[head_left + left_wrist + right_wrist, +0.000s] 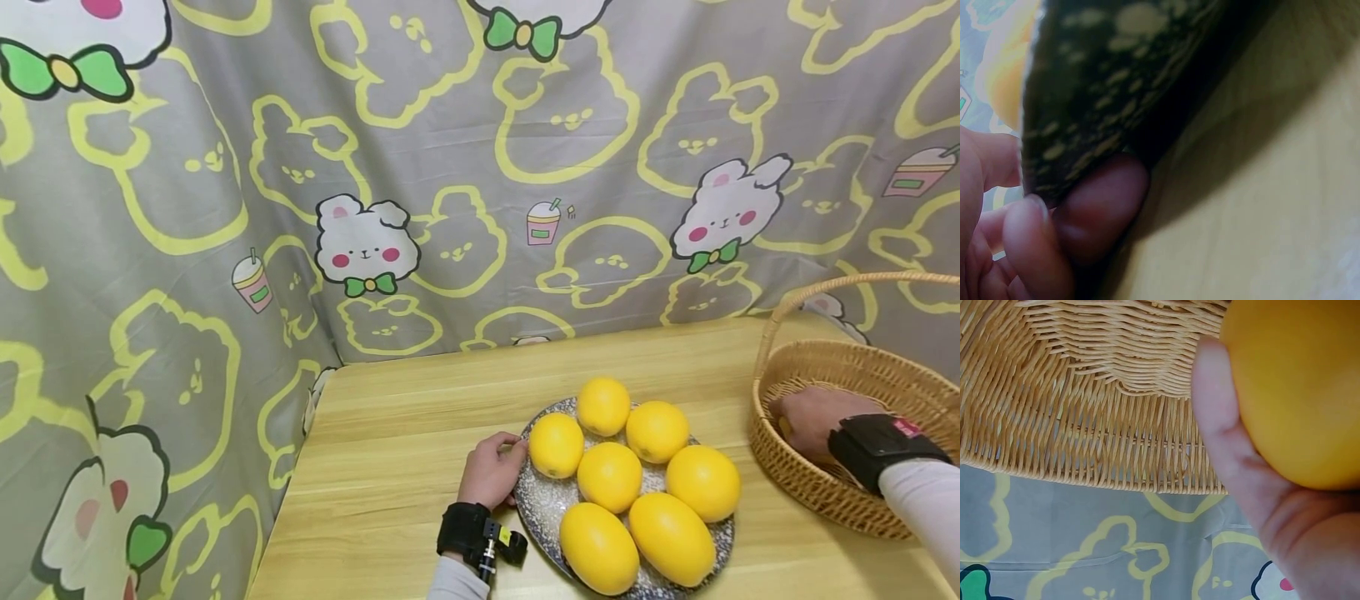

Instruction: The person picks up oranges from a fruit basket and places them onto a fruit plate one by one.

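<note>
Grey bunny-print cloth (450,167) hangs behind and drapes down the left side of a pale wood counter (405,433), so the whole setup looks pretty homemade. On the counter sits a speckled plate (543,508) piled with seven yellow lemons (609,477), packed close and touching each other. The left hand (491,471) is at the plate's left rim, fingers curled onto the edge; the wrist view shows a fingertip (1100,206) tucked under the dark speckled rim, so I'd guess it's steadying the plate so it doesn't slide. Over on the right there's a woven basket (862,367) with a tall hoop handle, well apart from the plate. The right hand (813,421) is down inside it, and up close you can see the thumb (1222,437) wrapped around one more lemon (1297,387), gripped against the wicker wall. Both wrists wear black straps with small cameras.
</note>
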Demonstrator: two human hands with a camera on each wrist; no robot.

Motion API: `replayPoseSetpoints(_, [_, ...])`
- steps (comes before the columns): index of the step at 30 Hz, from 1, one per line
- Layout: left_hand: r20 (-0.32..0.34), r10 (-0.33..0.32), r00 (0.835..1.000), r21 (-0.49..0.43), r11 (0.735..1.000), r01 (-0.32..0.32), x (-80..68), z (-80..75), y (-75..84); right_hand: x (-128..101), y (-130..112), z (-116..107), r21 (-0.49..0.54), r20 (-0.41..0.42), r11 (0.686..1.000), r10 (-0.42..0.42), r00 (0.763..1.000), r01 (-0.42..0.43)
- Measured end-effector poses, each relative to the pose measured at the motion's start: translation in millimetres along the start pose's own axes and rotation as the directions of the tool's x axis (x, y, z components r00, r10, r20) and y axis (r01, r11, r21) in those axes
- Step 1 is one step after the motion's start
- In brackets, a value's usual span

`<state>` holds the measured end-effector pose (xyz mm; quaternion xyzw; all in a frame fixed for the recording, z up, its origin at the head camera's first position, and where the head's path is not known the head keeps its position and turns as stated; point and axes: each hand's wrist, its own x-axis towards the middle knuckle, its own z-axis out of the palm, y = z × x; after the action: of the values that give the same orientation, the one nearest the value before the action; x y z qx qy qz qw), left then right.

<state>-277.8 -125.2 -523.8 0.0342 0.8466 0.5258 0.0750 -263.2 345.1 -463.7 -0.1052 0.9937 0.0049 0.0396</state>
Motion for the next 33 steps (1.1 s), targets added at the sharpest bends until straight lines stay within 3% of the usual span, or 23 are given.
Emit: replayPoseSetpoints(33, [-0.007, -0.017, 1.000, 0.006, 1.000, 0.017, -1.1, 1.3, -0.6, 2.5, -2.5, 4.1, -0.052, -0.032, 0.999, -0.014, 0.999, 0.012])
